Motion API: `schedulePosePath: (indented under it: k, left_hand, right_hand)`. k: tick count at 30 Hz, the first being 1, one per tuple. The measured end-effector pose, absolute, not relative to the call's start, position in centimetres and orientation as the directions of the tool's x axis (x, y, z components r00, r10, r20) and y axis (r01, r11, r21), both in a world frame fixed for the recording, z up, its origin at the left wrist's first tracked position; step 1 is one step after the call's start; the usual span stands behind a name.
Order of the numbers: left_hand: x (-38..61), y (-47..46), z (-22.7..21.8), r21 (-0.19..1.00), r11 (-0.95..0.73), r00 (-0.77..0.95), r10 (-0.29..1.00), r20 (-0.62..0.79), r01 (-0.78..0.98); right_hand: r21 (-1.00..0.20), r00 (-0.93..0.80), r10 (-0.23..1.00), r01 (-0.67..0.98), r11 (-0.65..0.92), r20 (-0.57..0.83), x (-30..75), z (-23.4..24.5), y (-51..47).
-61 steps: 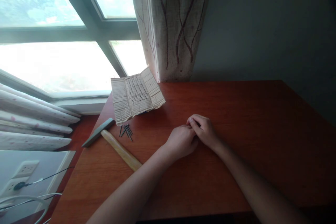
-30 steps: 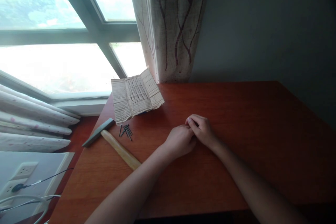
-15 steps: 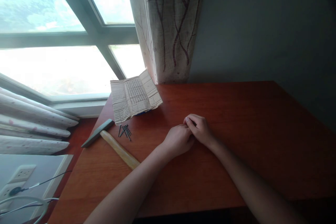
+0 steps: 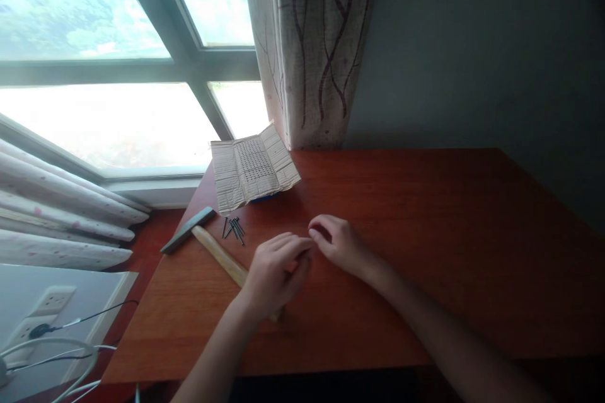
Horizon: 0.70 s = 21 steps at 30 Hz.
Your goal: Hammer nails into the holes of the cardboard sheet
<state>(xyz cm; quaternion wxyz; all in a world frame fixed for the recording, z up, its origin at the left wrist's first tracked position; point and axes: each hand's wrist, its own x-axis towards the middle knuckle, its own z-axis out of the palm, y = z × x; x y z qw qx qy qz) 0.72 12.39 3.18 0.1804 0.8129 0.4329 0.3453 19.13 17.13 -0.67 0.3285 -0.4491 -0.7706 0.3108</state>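
Observation:
My left hand (image 4: 278, 272) hovers over the hammer's wooden handle, with thumb and curved fingers apart and nothing seen between them. My right hand (image 4: 338, 244) is beside it, its fingers loosely bent with a gap to the thumb. The fingertips of both hands almost meet; whether they touch is unclear. A hammer (image 4: 220, 256) lies at the left, its grey head near the table edge and its handle passing under my left hand. Several dark nails (image 4: 236, 231) are in a small pile between the hammer and a creased piece of cardboard (image 4: 255, 167) with rows of holes.
The reddish-brown wooden table (image 4: 425, 252) stretches to the right. Under the cardboard a bit of blue shows. Behind stand a patterned curtain (image 4: 321, 44) and a window. A wall socket (image 4: 53, 300) with a plug and cables is at the lower left.
My hands, clasped together before, have come apart. The left hand has moved left over the hammer handle and its fingers have loosened. The view has shifted slightly.

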Motion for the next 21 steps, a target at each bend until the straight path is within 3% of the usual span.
schedulePosePath:
  k: [2,5,8,11,14,18,21]
  left_hand:
    - [-2.2,10.8,2.8,0.646,-0.408,0.075,0.876,0.477,0.645]
    - [-6.0,9.0,1.2,0.712,-0.115,-0.388,0.773,0.501,0.692]
    - [-8.4,7.8,-0.2,0.802,0.022,-0.592,0.687,0.421,0.597]
    - [-9.3,6.9,-1.0,0.743,0.068,-0.557,0.708,0.434,0.666]
    - [-9.0,6.1,-1.2,0.630,-0.016,-0.416,0.738,0.532,0.777]
    - [-7.1,4.5,0.8,0.489,-0.285,-0.171,0.699,0.695,0.825]
    - [-4.3,2.5,3.9,0.371,-0.519,0.069,0.646,0.760,0.770]
  right_hand:
    - [-0.715,-0.520,0.836,0.516,0.472,0.176,16.5,0.5,15.7]
    - [-0.577,-0.595,0.798,0.621,0.530,0.093,11.9,1.9,13.5]
    - [-0.487,-0.621,0.783,0.672,0.558,0.040,7.3,2.0,11.8]
    - [-0.450,-0.623,0.781,0.686,0.572,0.042,4.0,1.5,11.3]
    - [-0.438,-0.637,0.770,0.684,0.584,0.032,2.4,1.0,11.8]
    - [-0.469,-0.696,0.718,0.635,0.614,-0.002,2.4,1.2,12.8]
    - [-0.495,-0.757,0.652,0.550,0.673,0.047,3.7,1.6,12.6]
